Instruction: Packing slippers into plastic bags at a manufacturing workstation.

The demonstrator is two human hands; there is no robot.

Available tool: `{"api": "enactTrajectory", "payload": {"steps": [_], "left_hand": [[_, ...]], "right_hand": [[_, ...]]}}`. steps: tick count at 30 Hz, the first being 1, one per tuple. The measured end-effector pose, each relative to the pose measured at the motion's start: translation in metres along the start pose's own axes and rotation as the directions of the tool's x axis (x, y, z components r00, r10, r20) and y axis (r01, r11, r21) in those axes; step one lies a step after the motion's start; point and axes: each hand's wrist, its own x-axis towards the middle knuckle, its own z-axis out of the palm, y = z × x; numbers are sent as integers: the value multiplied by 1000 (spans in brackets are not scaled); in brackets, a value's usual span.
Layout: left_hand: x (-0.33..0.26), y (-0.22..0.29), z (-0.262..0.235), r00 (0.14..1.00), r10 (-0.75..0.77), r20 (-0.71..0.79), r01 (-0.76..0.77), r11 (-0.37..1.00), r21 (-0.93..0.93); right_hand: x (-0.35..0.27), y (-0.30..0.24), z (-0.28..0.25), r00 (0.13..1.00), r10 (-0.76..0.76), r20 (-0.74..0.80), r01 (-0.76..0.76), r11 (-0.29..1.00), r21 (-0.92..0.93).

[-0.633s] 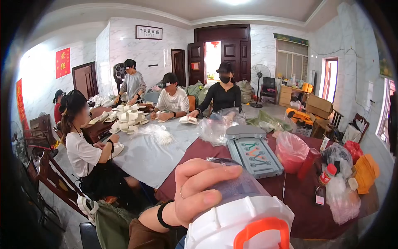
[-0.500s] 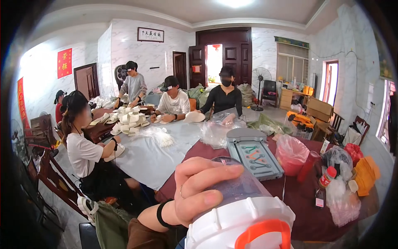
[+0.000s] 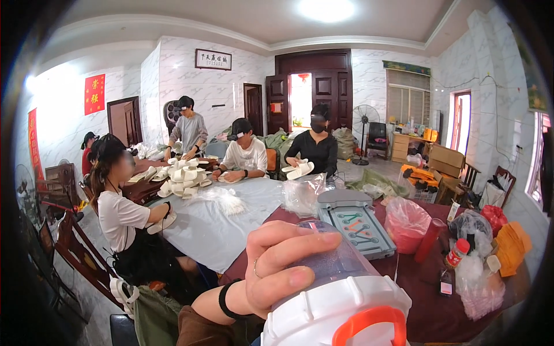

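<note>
Close up in the lower middle, my left hand (image 3: pixel 276 262) wraps round the purplish clear wall of a large water bottle (image 3: pixel 340 259). The bottle tilts so that its white ribbed lid (image 3: pixel 340 305), with an orange loop handle (image 3: pixel 372 326), is nearest to me; its lower part runs out beyond the picture's bottom edge. A black band circles my left wrist. My right hand is out of sight. Just past the bottle lies a grey plastic tray-like case (image 3: pixel 360 225) with teal and orange markings, on a dark red tablecloth (image 3: pixel 421 282).
Co-workers sit or stand round the table's far and left sides, by piled white sandals (image 3: pixel 184 176). On the right are a pink-filled plastic bag (image 3: pixel 407 225), a red cylinder (image 3: pixel 430 235), a red-lidded jar (image 3: pixel 457 254), a phone-like device (image 3: pixel 446 282) and orange cloth (image 3: pixel 511 248).
The view has tipped slightly upward, so the room sits lower in it. My left hand keeps its hold on the bottle. Across the table, the co-worker in black has raised a white sandal.
</note>
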Motion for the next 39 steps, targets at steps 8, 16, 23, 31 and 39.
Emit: {"api": "enactTrajectory", "payload": {"steps": [8, 16, 23, 31, 39], "left_hand": [[1, -2, 0, 1000, 5, 17, -5, 1000, -19], [-1, -2, 1, 1000, -4, 6, 4, 1000, -12], [-10, -5, 7, 999, -28, 28, 29, 999, -34], [-41, -7, 20, 986, -138, 95, 146, 986, -86], [-91, -3, 26, 881, -373, 292, 438, 875, -206]], "right_hand": [[2, 2, 0, 999, 30, -37, -32, 999, -33], [-2, -10, 10, 1000, 0, -26, -5, 985, -175], [-9, -37, 41, 944, 51, -327, -93, 989, -116], [-4, 2, 2, 957, 226, -181, -196, 966, 169], [5, -17, 22, 973, 181, -140, -169, 981, 95]]}}
